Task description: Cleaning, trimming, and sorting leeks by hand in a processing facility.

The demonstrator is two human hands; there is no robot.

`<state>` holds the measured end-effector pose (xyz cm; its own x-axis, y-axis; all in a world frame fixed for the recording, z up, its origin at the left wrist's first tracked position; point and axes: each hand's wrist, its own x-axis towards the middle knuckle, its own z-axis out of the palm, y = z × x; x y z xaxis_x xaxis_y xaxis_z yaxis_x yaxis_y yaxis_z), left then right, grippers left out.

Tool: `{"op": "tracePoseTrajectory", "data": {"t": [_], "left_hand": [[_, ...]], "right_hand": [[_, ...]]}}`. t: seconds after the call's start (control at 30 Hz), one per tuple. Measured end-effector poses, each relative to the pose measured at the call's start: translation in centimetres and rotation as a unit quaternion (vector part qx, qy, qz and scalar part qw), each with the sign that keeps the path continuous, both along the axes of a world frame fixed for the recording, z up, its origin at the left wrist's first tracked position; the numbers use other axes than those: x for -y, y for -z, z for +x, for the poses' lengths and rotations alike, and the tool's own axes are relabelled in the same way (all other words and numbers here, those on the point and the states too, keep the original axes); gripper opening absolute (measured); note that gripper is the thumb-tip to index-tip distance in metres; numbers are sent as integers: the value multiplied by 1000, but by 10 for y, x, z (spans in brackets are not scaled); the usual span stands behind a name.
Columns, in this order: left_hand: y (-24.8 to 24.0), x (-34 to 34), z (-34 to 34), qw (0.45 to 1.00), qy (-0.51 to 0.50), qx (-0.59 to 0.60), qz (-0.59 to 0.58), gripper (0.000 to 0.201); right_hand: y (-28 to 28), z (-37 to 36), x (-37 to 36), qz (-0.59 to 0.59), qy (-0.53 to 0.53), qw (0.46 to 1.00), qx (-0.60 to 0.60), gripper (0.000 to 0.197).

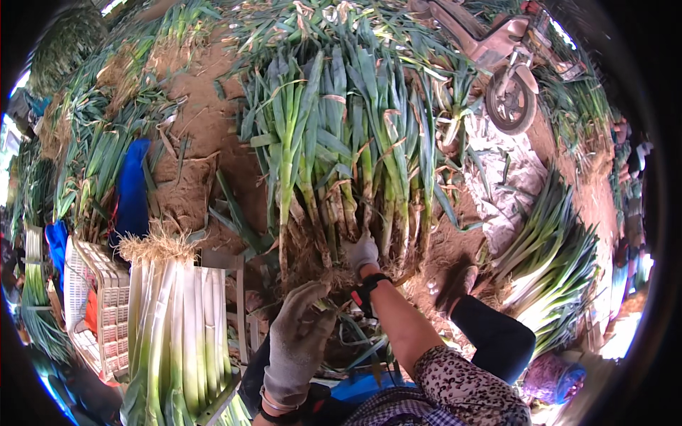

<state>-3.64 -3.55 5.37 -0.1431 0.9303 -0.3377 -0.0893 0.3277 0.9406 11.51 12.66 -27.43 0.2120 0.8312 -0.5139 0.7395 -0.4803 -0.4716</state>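
A big stand of leeks with soil on their pale lower stems is in front of me. My right hand, in a light work glove, reaches to the foot of these stems, its fingers closed round the lower part of one leek; the fingertips are partly hidden. Nearer to me is my left hand, gloved in grey. Its fingers are curved and stand apart from the thumb, with no leek visible in them. Left of it, cleaned leeks lie with roots pointing away and white stems side by side.
A pale plastic crate stands at the left, near a blue cloth. More leeks lie in a pile at the right, beside a whitish sheet. A parked motorbike is at the far right. Purple twine lies low right.
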Motion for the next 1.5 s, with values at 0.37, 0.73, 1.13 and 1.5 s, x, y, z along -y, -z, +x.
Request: {"op": "tracePoseTrajectory", "data": {"t": [0.37,0.73,1.13,1.5], "left_hand": [[14,-2,-3,1000,8,-13,27,39],[10,0,-3,999,5,-32,13,40],[17,6,-1,996,41,-67,44,38],[23,1,9,993,49,-90,60,35]], "right_hand": [[-47,79,-12,14,24,906,-423,56],[-47,118,18,83,142,754,-636,36],[-33,141,22,222,102,969,30,71],[28,171,50,8,53,971,-234,74]]}}
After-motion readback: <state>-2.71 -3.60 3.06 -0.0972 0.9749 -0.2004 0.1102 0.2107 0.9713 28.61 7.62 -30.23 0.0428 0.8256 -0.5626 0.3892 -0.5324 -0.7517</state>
